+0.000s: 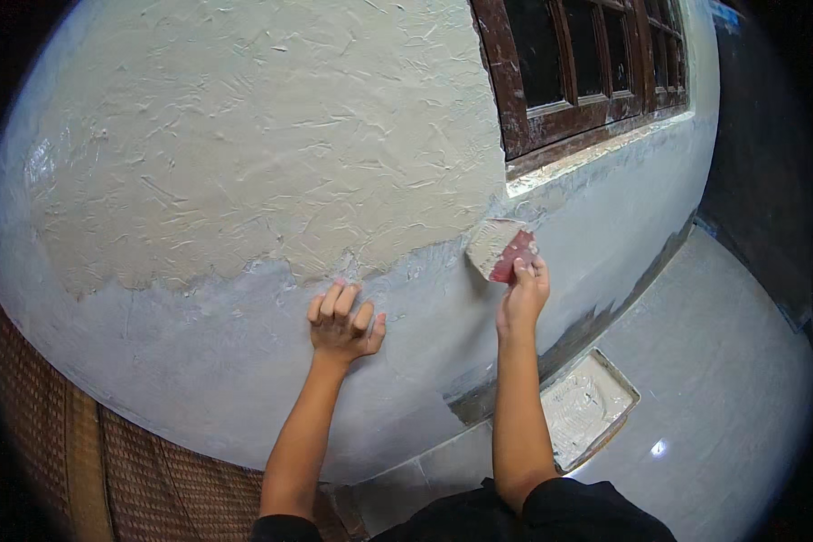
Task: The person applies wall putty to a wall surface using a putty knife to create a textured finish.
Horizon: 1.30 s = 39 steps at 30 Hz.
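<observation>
Below the corner of the window frame (596,119), the right hand (522,298) is pinching a red scraper (515,256), which is carrying cream paste (491,244) and probably touching the wall (235,339). The left hand (343,327) is holding its fingers apart, half bent, near the cream coating (271,163). A tray (607,437) of paste is lying on the floor (705,352).

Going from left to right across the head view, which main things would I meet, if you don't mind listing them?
Brown woven panel → person's bare left hand → red flat scraper loaded with cream paste → shallow rectangular tray of cream paste → dark upright panel.
</observation>
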### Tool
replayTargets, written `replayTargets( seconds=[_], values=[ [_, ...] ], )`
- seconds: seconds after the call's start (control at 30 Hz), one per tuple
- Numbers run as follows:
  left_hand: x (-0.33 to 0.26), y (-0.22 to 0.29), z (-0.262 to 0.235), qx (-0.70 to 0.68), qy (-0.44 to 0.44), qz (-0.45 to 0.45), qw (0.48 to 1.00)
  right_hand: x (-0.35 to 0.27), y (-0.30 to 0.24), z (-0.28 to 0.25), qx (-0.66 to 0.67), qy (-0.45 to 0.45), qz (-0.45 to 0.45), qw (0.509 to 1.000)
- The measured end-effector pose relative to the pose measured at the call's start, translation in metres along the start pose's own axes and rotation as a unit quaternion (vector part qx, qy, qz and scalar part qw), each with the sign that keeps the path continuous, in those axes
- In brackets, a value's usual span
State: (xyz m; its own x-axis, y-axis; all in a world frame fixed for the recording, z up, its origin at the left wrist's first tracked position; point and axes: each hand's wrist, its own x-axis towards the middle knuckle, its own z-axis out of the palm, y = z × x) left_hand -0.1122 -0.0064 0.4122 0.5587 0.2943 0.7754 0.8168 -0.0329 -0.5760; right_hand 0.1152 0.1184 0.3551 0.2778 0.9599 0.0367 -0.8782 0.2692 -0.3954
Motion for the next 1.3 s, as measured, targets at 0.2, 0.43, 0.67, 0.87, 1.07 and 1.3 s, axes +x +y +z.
replayTargets(
  seconds=[0.2, 0.43, 0.67, 0.87, 1.07, 1.3],
  values=[
    [0.001, -0.002, 0.0, -0.001, 0.001, 0.005, 1.0, -0.002, 0.023, 0.026, -0.042, -0.1, 0.004, 0.994],
    [0.003, -0.001, -0.001, -0.003, -0.004, 0.018, 1.0, 0.031, -0.004, -0.006, -0.02, -0.036, -0.066, 0.997],
    [0.001, 0.0, -0.001, -0.001, -0.006, 0.021, 1.0, 0.064, -0.022, -0.008, -0.113, -0.087, -0.074, 0.987],
    [0.0, -0.003, -0.003, 0.001, -0.007, 0.017, 1.0, 0.037, -0.02, 0.021, -0.137, -0.176, -0.069, 0.972],
    [-0.001, -0.001, -0.002, -0.003, -0.003, 0.011, 1.0, 0.078, -0.036, -0.003, -0.113, -0.073, -0.096, 0.986],
    [-0.001, -0.004, -0.003, 0.01, -0.005, 0.011, 1.0, 0.068, -0.02, 0.019, -0.152, -0.149, -0.073, 0.974]
  ],
)
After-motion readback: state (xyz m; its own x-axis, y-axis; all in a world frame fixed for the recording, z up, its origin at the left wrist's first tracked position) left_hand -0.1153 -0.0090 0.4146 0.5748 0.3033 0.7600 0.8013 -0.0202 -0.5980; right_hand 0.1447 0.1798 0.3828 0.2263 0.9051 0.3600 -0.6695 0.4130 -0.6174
